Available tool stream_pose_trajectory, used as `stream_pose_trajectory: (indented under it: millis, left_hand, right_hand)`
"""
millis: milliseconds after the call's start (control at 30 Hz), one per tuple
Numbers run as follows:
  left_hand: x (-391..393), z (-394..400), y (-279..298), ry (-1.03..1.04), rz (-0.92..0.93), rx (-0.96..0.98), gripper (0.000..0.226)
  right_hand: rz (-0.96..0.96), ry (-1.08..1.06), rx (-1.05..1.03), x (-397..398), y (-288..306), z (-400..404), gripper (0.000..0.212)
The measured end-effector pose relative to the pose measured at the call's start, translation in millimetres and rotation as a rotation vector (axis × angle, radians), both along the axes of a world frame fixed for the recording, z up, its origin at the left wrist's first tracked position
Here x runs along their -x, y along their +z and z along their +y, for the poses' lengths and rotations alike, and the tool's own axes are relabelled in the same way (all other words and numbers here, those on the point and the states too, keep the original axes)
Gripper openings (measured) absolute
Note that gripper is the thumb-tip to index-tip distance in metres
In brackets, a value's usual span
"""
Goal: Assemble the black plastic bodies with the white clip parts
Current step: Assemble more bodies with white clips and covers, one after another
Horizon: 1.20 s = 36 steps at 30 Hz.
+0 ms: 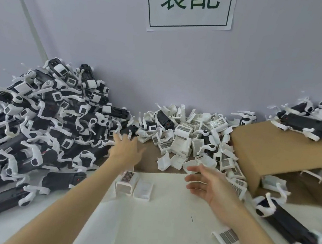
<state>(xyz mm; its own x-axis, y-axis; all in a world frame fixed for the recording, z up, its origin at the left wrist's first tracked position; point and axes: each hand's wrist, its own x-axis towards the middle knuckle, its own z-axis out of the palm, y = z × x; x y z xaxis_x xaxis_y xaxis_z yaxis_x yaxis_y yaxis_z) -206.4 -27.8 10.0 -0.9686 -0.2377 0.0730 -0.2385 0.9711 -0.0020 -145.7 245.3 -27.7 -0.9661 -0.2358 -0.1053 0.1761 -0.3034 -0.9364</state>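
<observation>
Left hand (126, 148), fingers spread, reaches to eleven o'clock, seemingly touching the black bodies (36, 128). Right hand (205, 183) hovers, fingers loose and holding nothing, by white clips (184, 140) at one o'clock.

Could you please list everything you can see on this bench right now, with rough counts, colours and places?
pile of black bodies: many, black with white fittings, left side
heap of white clip parts: many, white, centre against the wall
two white clips: two, white, on the sheet near centre
barcoded clip: one, white, lower right of sheet
white sheet: one, front centre
cardboard box: one, brown, right
wall sign: one, white with green characters
left hand: open, reaching toward the pile
right hand: open, above the sheet
</observation>
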Motion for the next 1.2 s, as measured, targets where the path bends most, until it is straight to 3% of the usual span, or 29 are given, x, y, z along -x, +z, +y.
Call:
stream_pose_trajectory:
  millis: [67,167,333,467,567,700,833,1067,1200]
  left_hand:
    - [7,1,-7,0.001,-0.03,-0.011,0.059]
    - [4,9,-10,-0.041,0.133,-0.127,0.039]
    - [-35,27,4,-0.462,0.5,-0.274,0.026]
    - [-82,53,7,-0.644,0.7,-0.603,0.032]
    - [-112,66,-3,-0.652,0.664,-0.817,0.038]
    - [-139,61,-27,-0.573,0.543,-1.117,0.037]
    - [-156,42,-39,-0.6,0.53,-1.071,0.024]
    - [-167,39,-47,-0.502,0.639,-1.205,0.085]
    - [-171,39,-46,-0.412,0.473,-1.419,0.083]
  right_hand:
    - [0.008,-0.004,-0.023,0,-1,-1,0.035]
    - [0.025,-0.002,-0.055,0,-2,-3,0.035]
    - [0.036,0.008,-0.105,-1,-3,-4,0.036]
    - [0.072,-0.024,-0.055,-8,4,-9,0.036]
    - [0.108,0.041,-0.058,-15,16,-10,0.049]
    - [0.078,0.166,-0.14,-29,25,-7,0.048]
    - [0.089,0.171,-0.178,-49,19,-11,0.033]
    - [0.194,-0.005,-0.08,-73,8,-22,0.046]
    - [0.199,-0.036,0.076,-74,4,-22,0.051]
